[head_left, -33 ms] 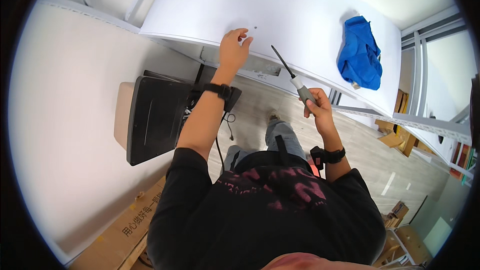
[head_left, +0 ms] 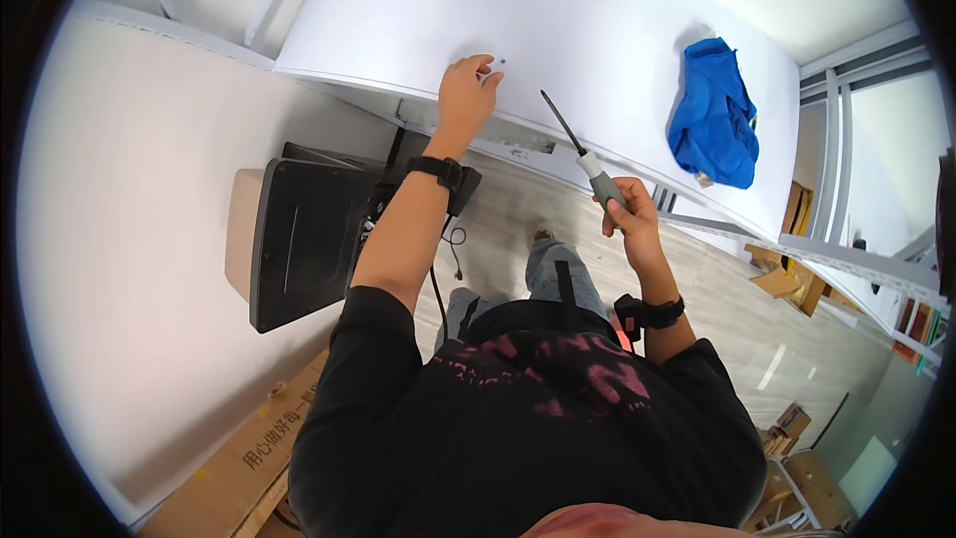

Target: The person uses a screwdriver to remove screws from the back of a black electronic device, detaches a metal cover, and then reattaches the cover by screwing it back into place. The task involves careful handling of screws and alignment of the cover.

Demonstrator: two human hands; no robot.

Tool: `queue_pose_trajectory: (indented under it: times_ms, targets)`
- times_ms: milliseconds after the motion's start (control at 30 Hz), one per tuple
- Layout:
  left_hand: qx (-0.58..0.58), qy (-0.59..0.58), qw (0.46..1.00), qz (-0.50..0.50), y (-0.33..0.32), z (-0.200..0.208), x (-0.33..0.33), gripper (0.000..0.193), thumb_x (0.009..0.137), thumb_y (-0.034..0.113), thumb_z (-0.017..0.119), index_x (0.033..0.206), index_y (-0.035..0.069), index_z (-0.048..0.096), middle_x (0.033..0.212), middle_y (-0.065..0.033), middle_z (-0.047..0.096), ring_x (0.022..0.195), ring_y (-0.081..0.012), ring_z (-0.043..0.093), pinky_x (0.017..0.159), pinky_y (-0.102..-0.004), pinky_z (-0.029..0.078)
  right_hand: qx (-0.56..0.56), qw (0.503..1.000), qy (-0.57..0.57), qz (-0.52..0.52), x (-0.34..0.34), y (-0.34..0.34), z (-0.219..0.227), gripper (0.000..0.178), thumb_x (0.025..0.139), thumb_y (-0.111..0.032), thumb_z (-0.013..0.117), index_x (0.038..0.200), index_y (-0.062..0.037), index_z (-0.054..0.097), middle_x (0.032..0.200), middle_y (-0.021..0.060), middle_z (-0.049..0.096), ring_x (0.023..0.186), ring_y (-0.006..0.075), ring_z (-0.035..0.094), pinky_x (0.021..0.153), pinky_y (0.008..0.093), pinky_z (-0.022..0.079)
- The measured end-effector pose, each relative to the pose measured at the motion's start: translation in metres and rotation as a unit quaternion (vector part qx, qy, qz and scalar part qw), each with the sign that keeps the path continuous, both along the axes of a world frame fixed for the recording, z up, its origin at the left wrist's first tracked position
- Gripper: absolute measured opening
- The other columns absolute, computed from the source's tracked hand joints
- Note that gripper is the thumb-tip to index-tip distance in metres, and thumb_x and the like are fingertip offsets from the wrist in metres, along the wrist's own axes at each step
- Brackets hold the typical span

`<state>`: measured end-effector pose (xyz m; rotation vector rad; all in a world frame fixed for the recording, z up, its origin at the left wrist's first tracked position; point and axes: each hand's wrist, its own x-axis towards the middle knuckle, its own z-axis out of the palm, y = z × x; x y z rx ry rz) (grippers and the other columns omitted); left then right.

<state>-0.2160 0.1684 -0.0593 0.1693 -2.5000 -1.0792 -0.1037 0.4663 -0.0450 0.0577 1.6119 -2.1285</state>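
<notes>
My right hand (head_left: 633, 211) is wrapped round the grey handle of a screwdriver (head_left: 600, 179), just off the table's front edge. Its dark shaft slants up and left, and the tip sits over the white tabletop (head_left: 588, 30). Over the front edge of the table reaches my left hand (head_left: 466, 98), fingers bent and thumb apart from them, with nothing visible between. Right beside those fingertips is a small dark round spot (head_left: 503, 61) on the white surface; whether it is a screw or a hole I cannot tell.
A crumpled blue cloth (head_left: 713, 120) lies on the table's right part. Below and left stands a black-topped piece of equipment (head_left: 311, 244) with a cable (head_left: 436, 299). A cardboard box (head_left: 239, 448) is at lower left. Grey metal frames (head_left: 835, 149) rise at the right.
The view has shifted very slightly. The dark spot appears a little closer to my left fingertips; the right hand keeps its hold on the screwdriver.
</notes>
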Motion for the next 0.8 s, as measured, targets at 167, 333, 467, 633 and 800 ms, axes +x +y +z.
queue_pose_trajectory:
  times_ms: [167,333,467,633,800]
  targets:
    - [-0.044,-0.046,0.997,0.033,0.012,-0.004,-0.026,0.014,0.078,0.013,0.069,0.091,0.006,0.069,0.080,-0.0055,0.065,0.080,-0.0238,0.059,0.069,-0.0345,0.048,-0.015,1.000,-0.017,0.004,-0.026,0.010,-0.009,0.022,0.089,-0.007,0.056,0.110,-0.0029,0.050,0.096,0.0078,0.060,0.058,0.0110,0.051,0.053,0.0246,0.042]
    - [0.044,-0.071,0.996,0.025,0.011,-0.002,-0.031,0.012,0.085,0.015,0.067,0.088,0.003,0.070,0.084,-0.0075,0.067,0.071,-0.0176,0.061,0.065,-0.0288,0.049,-0.008,1.000,-0.014,0.022,-0.044,0.009,-0.015,0.030,0.087,-0.007,0.059,0.115,-0.0026,0.049,0.102,0.0071,0.057,0.059,0.0100,0.050,0.054,0.0240,0.042]
    - [0.539,-0.160,0.827,0.020,-0.001,0.023,-0.005,0.015,0.092,0.018,0.060,0.095,0.003,0.065,0.093,-0.0082,0.067,0.078,-0.0177,0.063,0.068,-0.0274,0.051,-0.011,0.999,0.011,0.042,-0.053,-0.006,-0.007,0.033,0.086,-0.006,0.060,0.117,-0.0028,0.049,0.104,0.0058,0.057,0.061,0.0087,0.049,0.055,0.0231,0.042]
    - [0.752,-0.101,0.652,0.002,-0.033,0.029,0.052,0.013,0.095,0.016,0.053,0.100,0.004,0.058,0.098,-0.0109,0.066,0.087,-0.0213,0.064,0.077,-0.0313,0.055,-0.043,0.991,0.020,0.126,-0.056,-0.036,-0.002,0.034,0.085,-0.006,0.061,0.118,-0.0034,0.051,0.103,0.0049,0.058,0.061,0.0074,0.048,0.054,0.0221,0.042]
    - [0.786,-0.042,0.617,0.007,-0.053,0.030,0.109,0.011,0.095,0.012,0.054,0.096,0.002,0.058,0.096,-0.0117,0.066,0.087,-0.0206,0.065,0.080,-0.0316,0.056,-0.037,0.980,0.014,0.196,-0.045,-0.070,0.002,0.034,0.086,-0.008,0.061,0.118,-0.0042,0.052,0.101,0.0042,0.058,0.060,0.0061,0.048,0.053,0.0210,0.042]
